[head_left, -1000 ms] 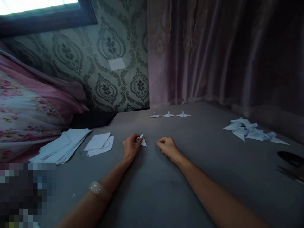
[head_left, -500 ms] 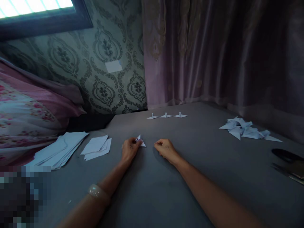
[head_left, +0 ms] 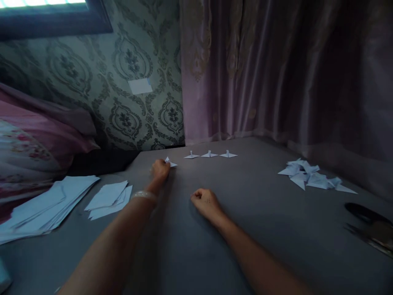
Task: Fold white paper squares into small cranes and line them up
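My left hand (head_left: pixel 160 170) reaches far across the grey surface, fingers closed on a white folded paper crane (head_left: pixel 172 164) whose pointed tips stick out to the right and above. Just right of it stand three similar folded paper cranes in a row: one (head_left: pixel 190 156) nearest the hand, a middle one (head_left: pixel 209 155) and a right one (head_left: pixel 228 155), each with its wings spread. Closer to me, my right hand (head_left: pixel 208 205) rests on the surface in a loose fist, with nothing visible in it.
A big stack of white paper (head_left: pixel 52 205) and a smaller stack of cut sheets (head_left: pixel 109 198) lie at left. Several folded white paper pieces (head_left: pixel 310 176) are heaped at right. Scissors (head_left: pixel 368 225) lie at the right edge. Curtains (head_left: pixel 233 82) hang behind.
My left hand has carried the crane forward and leftward, close to the row. The right hand keeps its closed shape on the surface. The whole view has shifted slightly.
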Motion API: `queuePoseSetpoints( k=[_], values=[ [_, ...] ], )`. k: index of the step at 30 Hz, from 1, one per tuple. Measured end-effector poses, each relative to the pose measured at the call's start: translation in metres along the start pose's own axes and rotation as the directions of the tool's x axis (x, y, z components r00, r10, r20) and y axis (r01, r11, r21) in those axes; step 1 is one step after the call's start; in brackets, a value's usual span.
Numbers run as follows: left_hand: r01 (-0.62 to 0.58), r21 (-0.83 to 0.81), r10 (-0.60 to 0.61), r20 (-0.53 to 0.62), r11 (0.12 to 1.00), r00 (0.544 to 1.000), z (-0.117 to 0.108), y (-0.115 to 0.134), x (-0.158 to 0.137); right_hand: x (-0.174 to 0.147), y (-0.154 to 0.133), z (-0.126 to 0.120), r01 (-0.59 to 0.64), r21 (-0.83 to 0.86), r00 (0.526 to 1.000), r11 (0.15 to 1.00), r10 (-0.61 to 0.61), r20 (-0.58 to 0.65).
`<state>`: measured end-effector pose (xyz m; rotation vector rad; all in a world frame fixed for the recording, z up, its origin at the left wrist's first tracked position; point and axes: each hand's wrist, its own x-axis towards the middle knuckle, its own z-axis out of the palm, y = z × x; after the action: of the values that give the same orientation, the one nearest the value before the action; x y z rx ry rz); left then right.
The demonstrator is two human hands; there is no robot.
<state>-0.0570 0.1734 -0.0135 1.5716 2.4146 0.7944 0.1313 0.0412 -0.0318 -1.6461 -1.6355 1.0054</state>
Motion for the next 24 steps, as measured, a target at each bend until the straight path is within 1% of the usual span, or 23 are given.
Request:
queuePoseSetpoints(
  k=[3, 8, 13, 16, 24],
  values=[
    [0.028, 0.019, -0.028, -0.009, 0.999, 1.000, 0.013, 0.010, 0.017, 0.000, 0.001, 0.001, 0.005, -0.008, 1.000, 1.000, -0.005, -0.012],
    [0.039, 0.053, -0.039, 0.005, 0.998, 0.999, 0.031, 0.020, 0.033, -0.001, 0.001, 0.002, -0.005, 0.005, 1.000, 1.000, 0.005, -0.016],
    [0.039, 0.087, -0.041, 0.013, 0.995, 0.999, 0.038, 0.025, 0.040, -0.005, -0.002, -0.002, 0.000, -0.020, 1.000, 1.000, 0.000, -0.022],
    [0.028, 0.096, -0.029, 0.006, 0.995, 1.000, 0.041, 0.025, 0.042, -0.006, -0.002, -0.002, 0.013, -0.008, 1.000, 1.000, -0.013, -0.021],
    [-0.016, 0.061, 0.017, -0.014, 0.998, 1.000, 0.048, 0.023, 0.046, -0.002, 0.002, 0.002, 0.028, -0.042, 0.998, 0.999, -0.030, -0.056]
  ],
)
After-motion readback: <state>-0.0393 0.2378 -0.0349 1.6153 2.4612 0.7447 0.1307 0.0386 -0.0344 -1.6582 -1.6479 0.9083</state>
